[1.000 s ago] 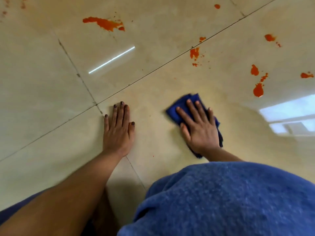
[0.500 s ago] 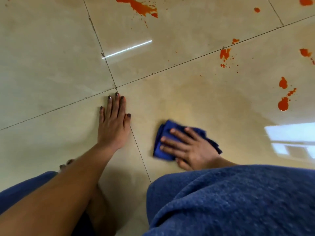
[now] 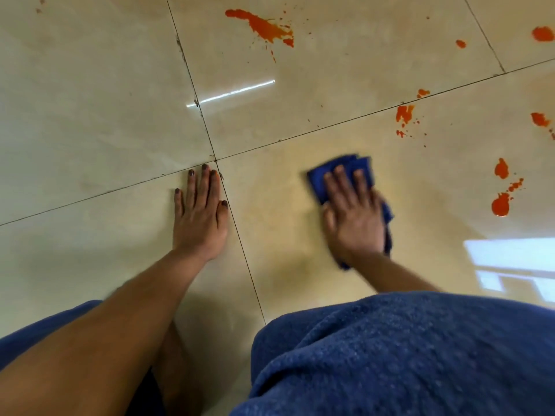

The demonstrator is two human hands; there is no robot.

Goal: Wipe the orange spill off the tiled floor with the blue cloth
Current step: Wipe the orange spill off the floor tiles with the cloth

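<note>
1 blue cloth [image 3: 336,168], folded/bunched, right of frame centre, flat on the tiled floor [image 3: 90,100]. Right hand [image 3: 354,217] lies palm-down on top of it, fingers [image 3: 341,181] straight & slightly spread, pressing the cloth down; no pinch. Cloth pokes out past the fingertips toward the top of the frame, also along the hand's right edge & a bit below the wrist. Hand & cloth are motion-blurred.

Orange spill: approx 7 separate patches plus small specks, all in the upper & right parts of the frame, none touching the cloth. Biggest streak [image 3: 261,25] upper centre; 2 blobs [image 3: 543,33] at upper right corner; splatter cluster [image 3: 404,114] above-right of the cloth w/ a small dot above it; 1 patch at the right edge [image 3: 540,119]; 2 blobs [image 3: 501,204] mid right, nearest the cloth but still apart.

1 left hand [image 3: 199,214] left of centre, palm flat on the tile, fingers straight & close together, dark nail polish, fingertips at the crossing of 2 grout lines [image 3: 215,160].

Blue textured garment [image 3: 405,355] fills lower right; 2 bare forearms in view. Bright window reflection [image 3: 516,262] at right edge.
</note>
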